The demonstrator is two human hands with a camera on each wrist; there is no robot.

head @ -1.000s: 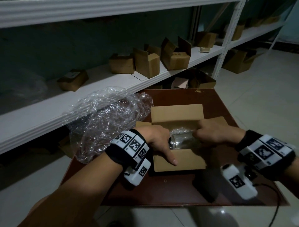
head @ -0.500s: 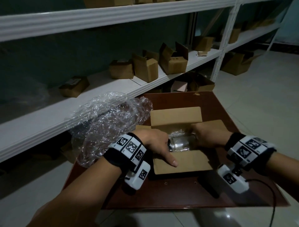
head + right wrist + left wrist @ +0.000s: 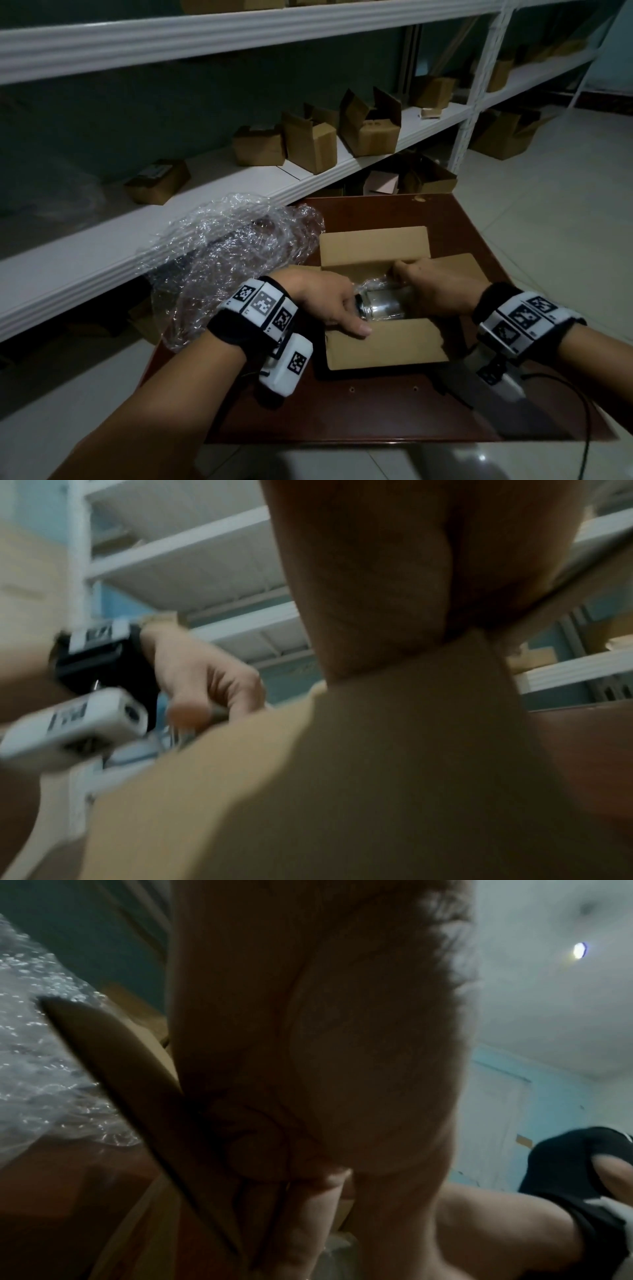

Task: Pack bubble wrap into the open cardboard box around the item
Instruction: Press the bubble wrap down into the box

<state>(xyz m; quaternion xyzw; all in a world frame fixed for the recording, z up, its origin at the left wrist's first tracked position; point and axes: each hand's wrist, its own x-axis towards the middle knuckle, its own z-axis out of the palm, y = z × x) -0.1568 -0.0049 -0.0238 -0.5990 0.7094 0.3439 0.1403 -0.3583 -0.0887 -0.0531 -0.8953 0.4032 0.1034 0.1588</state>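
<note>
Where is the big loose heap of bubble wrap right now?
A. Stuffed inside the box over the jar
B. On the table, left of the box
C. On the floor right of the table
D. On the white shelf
B: in the head view the bubble wrap lies heaped on the table left of the box, while both hands work at the jar inside it.
</note>
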